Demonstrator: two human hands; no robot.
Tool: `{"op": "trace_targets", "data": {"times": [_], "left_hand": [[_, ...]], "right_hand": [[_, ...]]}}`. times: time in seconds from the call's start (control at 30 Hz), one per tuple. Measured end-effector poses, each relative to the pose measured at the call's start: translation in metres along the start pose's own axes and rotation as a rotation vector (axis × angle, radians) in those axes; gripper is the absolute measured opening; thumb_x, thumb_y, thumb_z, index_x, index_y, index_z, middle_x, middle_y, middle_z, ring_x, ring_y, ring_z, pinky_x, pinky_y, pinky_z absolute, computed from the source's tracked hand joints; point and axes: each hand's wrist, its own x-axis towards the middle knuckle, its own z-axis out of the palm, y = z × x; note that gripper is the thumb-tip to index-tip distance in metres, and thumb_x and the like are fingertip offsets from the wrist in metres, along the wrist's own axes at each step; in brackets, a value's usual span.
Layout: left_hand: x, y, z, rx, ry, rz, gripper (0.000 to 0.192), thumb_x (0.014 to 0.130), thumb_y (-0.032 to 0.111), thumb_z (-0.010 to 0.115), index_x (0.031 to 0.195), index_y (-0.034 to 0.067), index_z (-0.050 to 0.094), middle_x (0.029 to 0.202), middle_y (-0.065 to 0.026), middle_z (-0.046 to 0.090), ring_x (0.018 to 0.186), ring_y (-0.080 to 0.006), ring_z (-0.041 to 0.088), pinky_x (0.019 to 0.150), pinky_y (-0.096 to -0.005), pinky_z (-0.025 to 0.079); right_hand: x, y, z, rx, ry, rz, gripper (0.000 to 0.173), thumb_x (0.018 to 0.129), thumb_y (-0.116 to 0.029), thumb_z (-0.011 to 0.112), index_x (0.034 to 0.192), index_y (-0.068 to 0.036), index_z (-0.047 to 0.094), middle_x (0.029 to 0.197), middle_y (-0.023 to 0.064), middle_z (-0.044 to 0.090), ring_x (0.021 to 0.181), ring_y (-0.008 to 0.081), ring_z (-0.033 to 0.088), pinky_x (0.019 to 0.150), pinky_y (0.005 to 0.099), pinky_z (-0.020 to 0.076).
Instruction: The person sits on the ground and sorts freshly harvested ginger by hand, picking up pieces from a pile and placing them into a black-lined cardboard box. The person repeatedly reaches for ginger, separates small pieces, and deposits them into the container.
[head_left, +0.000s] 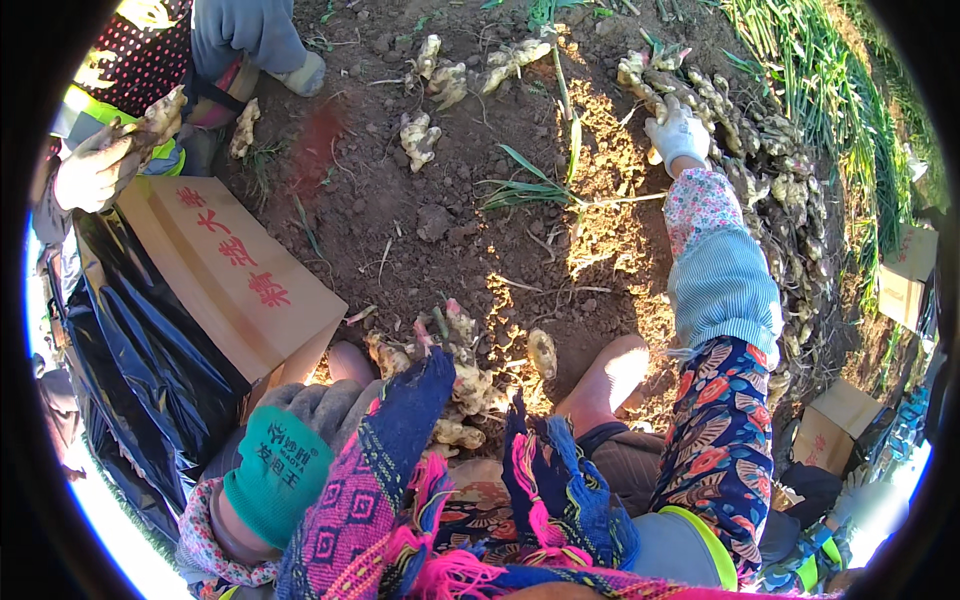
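Note:
My right hand (679, 135), in a white glove, is stretched out to a long heap of ginger rhizomes (787, 191). Its fingers are closed on a ginger rhizome (637, 81) at the near side of that heap. My left hand (300, 457) wears a grey and green glove that bears writing. It is held low in front of me, and a fringed pink and navy scarf (360, 480) covers its fingertips, so what they hold is hidden. Between my feet lies a cluster of ginger (472, 386), with one small loose piece (541, 354) beside it.
A printed cardboard box (232, 277) with a black plastic liner (150, 337) stands at left. Beyond it a co-worker's gloved hand (97, 169) holds ginger. Several rhizomes (418, 141) lie on the soil. Cut green stalks (817, 97) and more boxes (836, 427) are at right.

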Motion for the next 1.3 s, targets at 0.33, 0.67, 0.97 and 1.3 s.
{"op": "trace_targets", "data": {"times": [0.33,0.67,0.97,1.3], "left_hand": [[-0.057,0.024,0.02,0.06,0.168,-0.018,0.051,0.079,0.026,0.07,0.124,0.006,0.057,0.103,-0.0145,0.067,0.085,-0.0342,0.067,0.072,-0.04,0.051],[-0.02,0.022,-0.01,-1.002,0.715,0.109,0.056,0.091,0.023,0.071,0.137,0.001,0.05,0.126,-0.0102,0.06,0.111,-0.016,0.059,0.094,-0.03,0.048],[0.035,0.017,-0.011,-1.517,0.932,0.276,0.026,0.091,0.006,0.068,0.114,-0.005,0.066,0.108,-0.0055,0.067,0.092,-0.0102,0.061,0.084,-0.0254,0.051],[0.032,-0.008,-0.021,-1.231,0.776,0.356,0.048,0.092,-0.004,0.059,0.138,-0.003,0.046,0.128,-0.0096,0.059,0.116,-0.0163,0.055,0.097,-0.0356,0.053]], "right_hand": [[-0.1,-0.004,-0.093,0.65,0.253,-0.836,0.072,0.06,-0.001,0.075,0.128,-0.01,0.056,0.125,0.0152,0.06,0.126,0.0361,0.05,0.106,0.0409,0.042],[-0.291,-0.084,-0.235,1.914,-0.827,-0.475,0.028,0.096,-0.015,0.06,0.121,-0.004,0.059,0.111,0.008,0.065,0.091,0.0206,0.068,0.078,0.0375,0.0599],[-0.374,-0.088,-0.263,2.07,-0.901,-0.343,0.052,0.095,-0.052,0.055,0.131,-0.014,0.054,0.119,0.007,0.064,0.105,0.0257,0.065,0.087,0.0459,0.0573],[-0.327,-0.085,-0.241,2.046,-0.6,-0.324,0.024,0.098,-0.012,0.053,0.12,-0.01,0.06,0.107,0.002,0.068,0.092,0.0158,0.067,0.072,0.0333,0.0585]]}}
